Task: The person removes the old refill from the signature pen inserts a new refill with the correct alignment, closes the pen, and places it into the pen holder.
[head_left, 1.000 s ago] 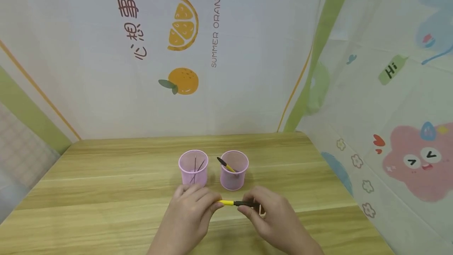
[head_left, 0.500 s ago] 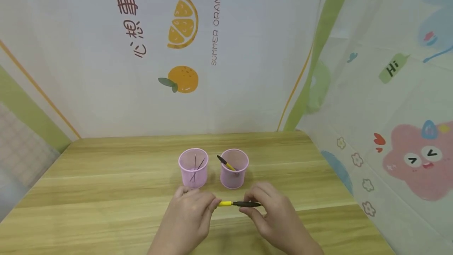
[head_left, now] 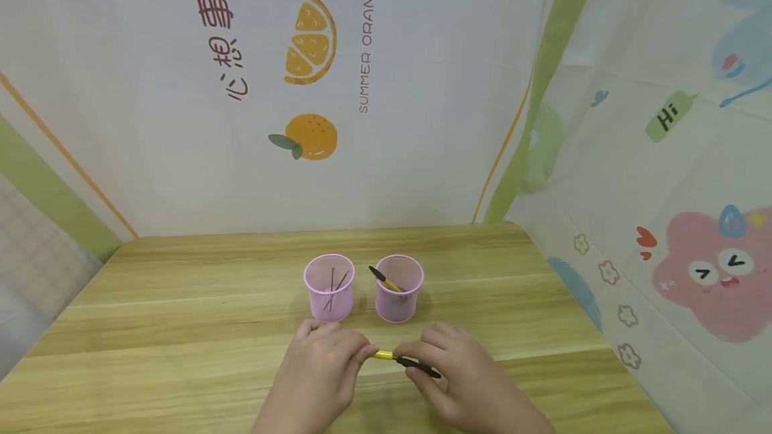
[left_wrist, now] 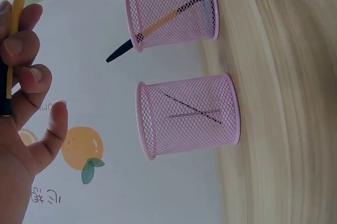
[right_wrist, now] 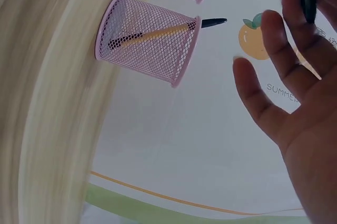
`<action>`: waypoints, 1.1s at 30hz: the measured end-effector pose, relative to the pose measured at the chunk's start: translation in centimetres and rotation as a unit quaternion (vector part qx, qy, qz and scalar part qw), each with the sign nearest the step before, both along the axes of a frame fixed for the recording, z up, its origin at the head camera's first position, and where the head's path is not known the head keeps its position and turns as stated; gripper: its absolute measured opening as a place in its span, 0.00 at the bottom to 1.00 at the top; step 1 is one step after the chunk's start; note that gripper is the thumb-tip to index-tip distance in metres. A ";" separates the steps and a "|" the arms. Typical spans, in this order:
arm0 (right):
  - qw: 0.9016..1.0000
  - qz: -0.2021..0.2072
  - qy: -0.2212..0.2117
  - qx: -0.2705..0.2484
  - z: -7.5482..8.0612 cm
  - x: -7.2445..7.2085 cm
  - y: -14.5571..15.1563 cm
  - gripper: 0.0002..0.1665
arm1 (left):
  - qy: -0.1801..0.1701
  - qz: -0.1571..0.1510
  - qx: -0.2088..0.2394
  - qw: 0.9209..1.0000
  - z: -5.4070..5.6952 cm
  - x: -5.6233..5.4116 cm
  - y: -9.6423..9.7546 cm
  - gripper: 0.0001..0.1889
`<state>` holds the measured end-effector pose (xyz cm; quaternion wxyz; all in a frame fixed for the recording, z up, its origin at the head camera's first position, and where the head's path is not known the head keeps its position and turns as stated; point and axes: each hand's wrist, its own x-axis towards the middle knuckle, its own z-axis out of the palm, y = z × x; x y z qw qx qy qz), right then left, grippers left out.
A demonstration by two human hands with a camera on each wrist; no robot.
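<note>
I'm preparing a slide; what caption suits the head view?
The left hand and right hand hold a yellow-and-black pen near two pink cups on a wood-grain table.

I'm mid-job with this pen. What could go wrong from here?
The black part in the right hand slants away from the line of the yellow barrel, so uneven force might strain the joint.

The right hand seems to hold that part only by thumb and fingers; it could slip.

The left hand looks close to the left pink cup, so a jerk might knock it.
</note>
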<state>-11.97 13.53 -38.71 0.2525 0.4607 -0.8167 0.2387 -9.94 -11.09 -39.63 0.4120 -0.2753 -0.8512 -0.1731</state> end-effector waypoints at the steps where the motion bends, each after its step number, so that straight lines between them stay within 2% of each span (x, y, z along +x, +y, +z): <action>1: 1.000 -0.003 0.003 0.003 0.0 0.0 0.0 0.15 | 0.000 0.001 0.002 1.000 0.0 0.0 0.0 0.21; 4: 1.000 0.002 0.019 0.006 0.1 0.0 0.0 0.15 | -0.002 0.000 0.007 1.000 -0.1 0.0 -0.2 0.22; 10: 0.999 0.012 0.033 0.017 0.2 0.0 0.3 0.09 | -0.011 -0.002 0.015 1.000 0.2 0.3 -0.9 0.17; 13: 0.999 0.008 0.019 0.029 0.2 0.3 0.5 0.12 | -0.014 -0.002 0.024 1.000 0.5 0.4 -1.5 0.16; 17: 0.999 0.002 -0.009 0.034 0.3 0.7 0.6 0.17 | -0.003 -0.014 0.036 0.999 0.7 0.4 -2.0 0.19; 21: 0.999 -0.001 -0.008 0.032 0.4 0.6 0.7 0.13 | 0.004 -0.031 0.048 0.998 0.5 0.3 -2.2 0.21; 25: 1.000 -0.005 0.004 0.028 0.3 0.5 0.8 0.09 | -0.020 -0.032 0.050 0.998 0.4 0.5 -2.2 0.18; 30: 1.000 -0.007 0.012 0.017 0.4 0.4 0.9 0.07 | -0.064 -0.021 0.042 0.997 0.6 0.9 -2.1 0.04; 33: 1.000 -0.008 0.015 0.008 0.5 0.3 1.0 0.09 | -0.084 -0.015 0.036 0.996 0.8 1.0 -2.1 0.09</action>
